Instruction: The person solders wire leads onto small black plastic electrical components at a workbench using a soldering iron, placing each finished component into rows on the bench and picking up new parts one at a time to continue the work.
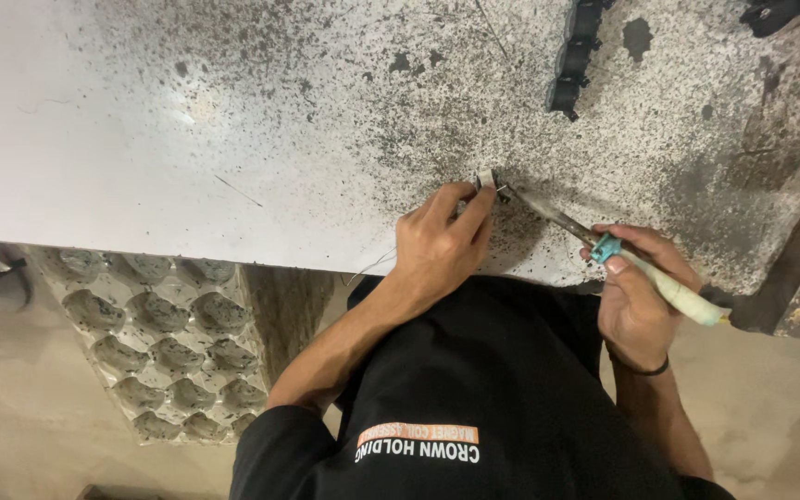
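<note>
My left hand pinches a small white and metal part against the speckled white tabletop. My right hand grips a soldering iron with a pale handle and a teal collar. Its metal tip reaches up and left and touches the small part beside my left fingertips. A thin wire trails from under my left hand toward the table's front edge.
A black segmented strip lies at the far middle of the table, and a black object sits at the top right corner. A grey moulded tray with several pockets stands under the table's left side. A dark metal frame borders the table's right.
</note>
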